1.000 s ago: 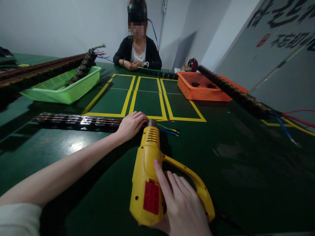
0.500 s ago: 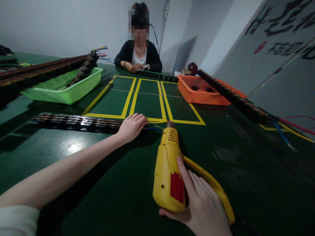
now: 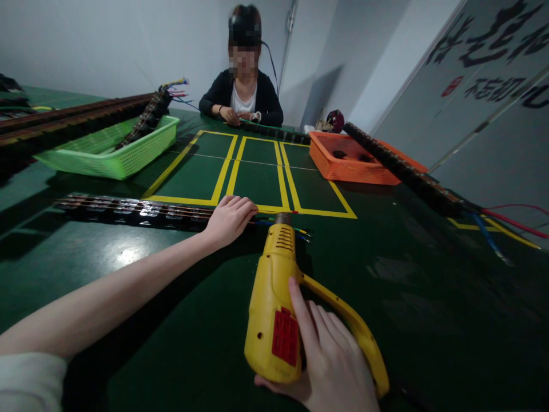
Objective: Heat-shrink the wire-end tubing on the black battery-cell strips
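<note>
My right hand (image 3: 332, 349) is wrapped round a yellow heat gun (image 3: 268, 309) with a red patch on its rear. The gun's metal nozzle (image 3: 282, 218) points away from me, just short of a yellow wire (image 3: 274, 211) with a red tip. Fingers of my left hand (image 3: 231, 218) are closed on that wire, at the right end of a long black strip with copper-coloured rods (image 3: 141, 210). Blue and green wires (image 3: 303, 233) come out beside it, partly behind the nozzle. Where exactly the fingertips grip is hidden.
Yellow tape (image 3: 253, 140) marks rectangles on the green table. A green basket (image 3: 128, 163) at left and an orange basket (image 3: 330, 166) at right have similar strips (image 3: 403, 166) leaning across them. Opposite sits a person (image 3: 242, 97) with both hands at another strip (image 3: 278, 134).
The heat gun has moved left and slightly toward me in my right hand. The red tip and blue-green wire ends now show past the nozzle. My left hand has barely moved.
</note>
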A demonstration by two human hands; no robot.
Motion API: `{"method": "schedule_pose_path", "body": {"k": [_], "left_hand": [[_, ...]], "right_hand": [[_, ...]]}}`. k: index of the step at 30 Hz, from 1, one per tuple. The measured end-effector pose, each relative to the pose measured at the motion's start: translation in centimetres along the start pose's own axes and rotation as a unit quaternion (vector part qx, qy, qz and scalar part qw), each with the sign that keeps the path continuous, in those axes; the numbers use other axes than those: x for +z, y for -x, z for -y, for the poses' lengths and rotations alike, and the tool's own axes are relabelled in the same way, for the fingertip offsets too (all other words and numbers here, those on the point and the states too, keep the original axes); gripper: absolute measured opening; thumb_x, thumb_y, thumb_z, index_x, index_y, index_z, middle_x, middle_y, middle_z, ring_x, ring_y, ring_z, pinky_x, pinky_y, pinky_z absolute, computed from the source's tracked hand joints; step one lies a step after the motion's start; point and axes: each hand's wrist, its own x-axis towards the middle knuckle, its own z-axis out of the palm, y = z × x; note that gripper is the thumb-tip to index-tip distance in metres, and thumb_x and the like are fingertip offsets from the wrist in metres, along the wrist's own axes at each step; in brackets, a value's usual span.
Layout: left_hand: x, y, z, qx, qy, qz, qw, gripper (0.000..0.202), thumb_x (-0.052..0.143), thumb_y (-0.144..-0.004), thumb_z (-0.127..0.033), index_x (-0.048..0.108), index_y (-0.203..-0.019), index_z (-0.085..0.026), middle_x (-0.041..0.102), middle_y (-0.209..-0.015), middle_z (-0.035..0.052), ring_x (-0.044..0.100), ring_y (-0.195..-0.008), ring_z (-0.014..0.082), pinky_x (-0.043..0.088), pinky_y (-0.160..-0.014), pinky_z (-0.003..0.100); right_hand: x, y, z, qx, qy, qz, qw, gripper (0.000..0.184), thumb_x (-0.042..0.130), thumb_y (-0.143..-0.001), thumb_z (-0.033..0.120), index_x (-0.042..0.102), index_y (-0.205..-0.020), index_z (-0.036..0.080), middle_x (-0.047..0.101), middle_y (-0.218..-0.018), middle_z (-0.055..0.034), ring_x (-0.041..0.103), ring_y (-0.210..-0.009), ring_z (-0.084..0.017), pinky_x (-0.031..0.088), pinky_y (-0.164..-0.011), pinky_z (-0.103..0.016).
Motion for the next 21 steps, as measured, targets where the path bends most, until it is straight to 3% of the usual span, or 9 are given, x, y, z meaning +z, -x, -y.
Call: {"method": "schedule_pose_path", "body": {"k": [5,10,21], "left_hand": [[0.2,-0.1,0.2,0.003,0.029,0.007,1.0,0.032,0.028,-0.099,-0.03,0.057,-0.096,-0.016,0.062,-0.093,0.0072,0.054,-0.087,0.0191,0.044,-0.077,0.032],[0.2,-0.1,0.4,0.015,0.029,0.014,0.999,0.03,0.029,-0.098,-0.027,0.056,-0.097,-0.016,0.06,-0.093,0.0083,0.052,-0.087,0.0201,0.046,-0.076,0.033],[-0.1,-0.1,0.3,0.027,0.018,0.019,0.999,0.028,0.03,-0.098,-0.027,0.056,-0.094,-0.016,0.059,-0.09,0.008,0.052,-0.085,0.0204,0.045,-0.076,0.033]], "right_hand": [[0.0,-1.0,1.8,-0.049,-0.017,0.011,0.999,0.108,0.042,-0.079,0.073,-0.003,-0.15,0.005,0.067,-0.094,-0.0132,0.065,-0.079,-0.026,0.052,-0.069,-0.036],[0.1,-1.3,2.8,-0.048,-0.034,0.018,0.998,0.096,0.039,-0.085,0.067,0.001,-0.15,0.007,0.067,-0.095,-0.0126,0.064,-0.081,-0.026,0.051,-0.069,-0.036],[-0.4,-0.9,1.4,-0.054,-0.031,0.022,0.998,0.107,0.049,-0.077,0.071,0.002,-0.151,0.01,0.066,-0.099,-0.0119,0.065,-0.083,-0.027,0.052,-0.071,-0.037]]}}
